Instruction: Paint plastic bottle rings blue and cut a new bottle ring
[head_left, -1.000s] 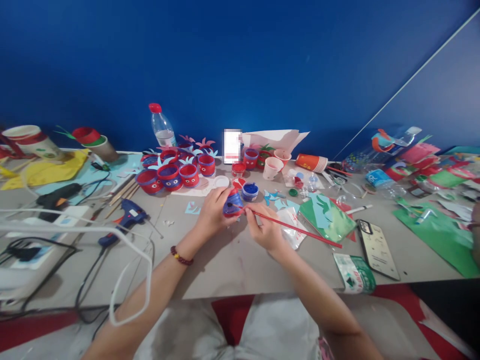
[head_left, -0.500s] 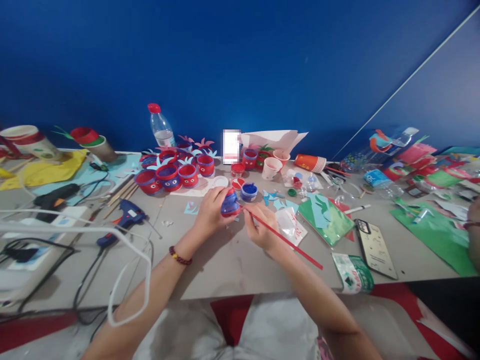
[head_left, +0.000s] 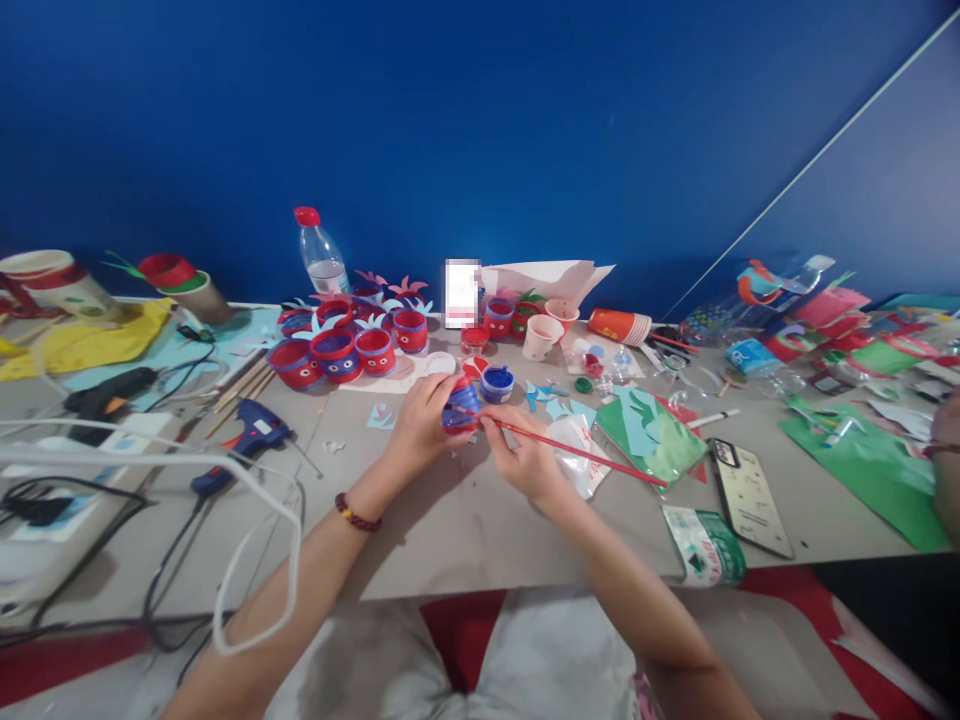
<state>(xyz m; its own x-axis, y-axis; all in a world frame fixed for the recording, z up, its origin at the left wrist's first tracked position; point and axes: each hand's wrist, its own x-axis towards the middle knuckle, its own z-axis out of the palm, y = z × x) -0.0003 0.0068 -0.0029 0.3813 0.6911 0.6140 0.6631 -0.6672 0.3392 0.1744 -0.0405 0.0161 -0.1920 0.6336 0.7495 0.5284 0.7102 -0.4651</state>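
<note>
My left hand point(head_left: 422, 422) is closed round a small cup point(head_left: 461, 403) painted red and blue, tilted on its side above the table. A thin red paintbrush point(head_left: 577, 447) is pinched in my right hand point(head_left: 521, 450); its tip touches or nearly touches the blue part of the cup, and its handle points right. Just behind the cup stands an open pot of blue paint point(head_left: 498, 381). Beside it are a red-and-white round lid point(head_left: 478, 369) and a pot of red paint point(head_left: 474, 340).
Several painted cups with paper leaves point(head_left: 337, 355) stand at the back left. A blue glue gun point(head_left: 255, 430), cables and a power strip point(head_left: 82, 500) lie left. To the right are a green packet point(head_left: 652, 440), a phone point(head_left: 750, 495) and green paper point(head_left: 870, 470). Another person's arm point(head_left: 946, 465) shows at the right edge.
The paintbrush has swung to a flatter angle, its handle end rising and shifting right. Its tip has moved left across the cup. My left hand still grips the cup in nearly the same place.
</note>
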